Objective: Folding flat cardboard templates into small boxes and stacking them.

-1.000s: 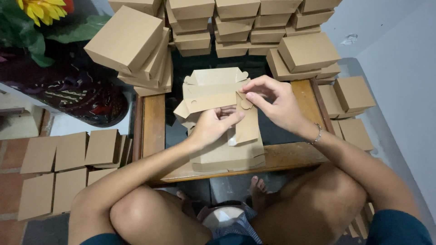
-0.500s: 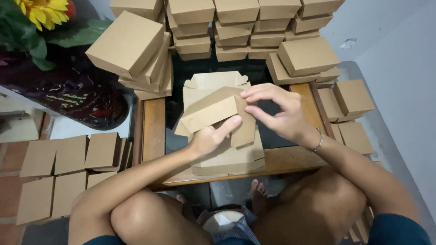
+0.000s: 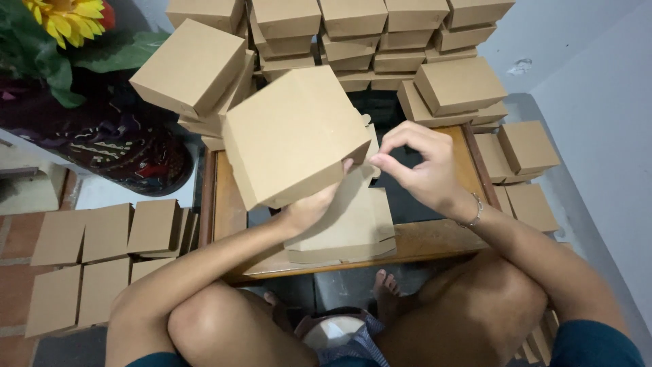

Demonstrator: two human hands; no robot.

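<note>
l hand (image 3: 309,211) lifts square matte cardboard box (image 3: 292,136).

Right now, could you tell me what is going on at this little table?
A seated person is working with brown cardboard boxes. The left hand holds a closed folded box lifted above the small wooden table, while the right hand hovers beside it, fingers pinched and apparently holding nothing. A stack of flat cardboard blanks lies on the table under the hands. Finished boxes are piled behind, and more flat blanks lie on the floor.
</note>
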